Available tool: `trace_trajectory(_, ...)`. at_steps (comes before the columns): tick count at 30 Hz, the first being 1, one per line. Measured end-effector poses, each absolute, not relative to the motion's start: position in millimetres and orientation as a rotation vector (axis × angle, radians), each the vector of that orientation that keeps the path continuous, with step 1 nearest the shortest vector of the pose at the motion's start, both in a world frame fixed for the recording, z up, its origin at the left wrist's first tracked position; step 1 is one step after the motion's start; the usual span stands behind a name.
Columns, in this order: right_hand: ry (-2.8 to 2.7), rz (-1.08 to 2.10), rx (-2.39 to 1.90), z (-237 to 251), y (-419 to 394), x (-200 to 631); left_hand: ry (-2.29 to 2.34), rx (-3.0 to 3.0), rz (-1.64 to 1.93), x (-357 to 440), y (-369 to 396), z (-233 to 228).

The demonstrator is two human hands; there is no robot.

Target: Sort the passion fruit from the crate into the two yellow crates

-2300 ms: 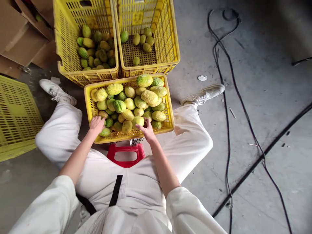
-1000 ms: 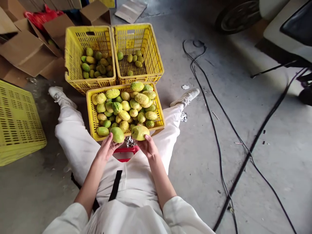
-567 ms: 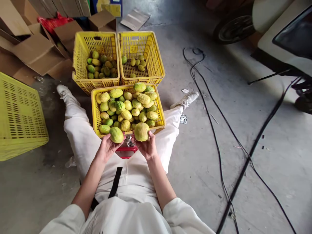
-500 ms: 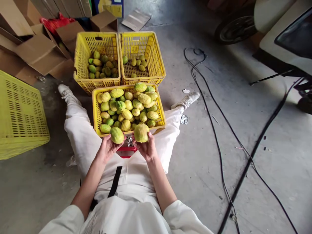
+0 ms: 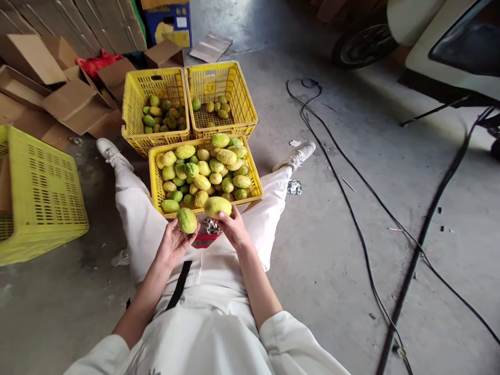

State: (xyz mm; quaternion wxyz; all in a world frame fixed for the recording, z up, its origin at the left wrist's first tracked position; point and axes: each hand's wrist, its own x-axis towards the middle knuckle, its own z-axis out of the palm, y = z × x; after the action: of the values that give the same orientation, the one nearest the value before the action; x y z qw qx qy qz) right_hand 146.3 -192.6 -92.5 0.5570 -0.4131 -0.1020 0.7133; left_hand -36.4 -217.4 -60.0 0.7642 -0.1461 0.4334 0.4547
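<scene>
My left hand (image 5: pixel 174 244) is closed around a round green fruit (image 5: pixel 187 221), fingers curled beneath and beside it. In my right hand (image 5: pixel 235 227) is a longer, yellower fruit (image 5: pixel 217 207), gripped at its right end and lying nearly sideways. Both fruits are held just before the near rim of a full yellow crate (image 5: pixel 257 179) between my legs. That crate is heaped with oval green and yellow fruits (image 5: pixel 202 182), some with ribbed or bumpy skin. Their exact kind I cannot make out.
Behind stand two yellow crates, the left one (image 5: pixel 133 99) part filled with fruits, the right one (image 5: pixel 246 96) holding several. A yellow-green crate (image 5: pixel 50 192) stands at left, near opened cardboard boxes (image 5: pixel 74 104). Black cables (image 5: pixel 359 229) cross the floor beside a parked vehicle (image 5: pixel 453 47).
The fruit in my right hand has turned from end-on to sideways and shifted slightly left and up. My left hand keeps its fruit almost in place. The whole view has swung a little.
</scene>
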Motion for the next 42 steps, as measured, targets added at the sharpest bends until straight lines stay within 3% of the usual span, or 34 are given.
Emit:
trace_trajectory(9,-0.172,1.781,-0.788,-93.8,-194.3,148.7,0.969,-0.260,0.984,-26.8,-207.7,-66.5)
trace_trajectory(31,-0.075,1.746,-0.907,-101.7,-187.4,149.1,1.022,-0.362,1.042,-32.6,-200.2,-77.6)
trace_trajectory(42,0.035,1.941,-0.779,-93.1,-180.9,157.1,0.922,-0.264,1.048,-32.4,-199.3,-81.0)
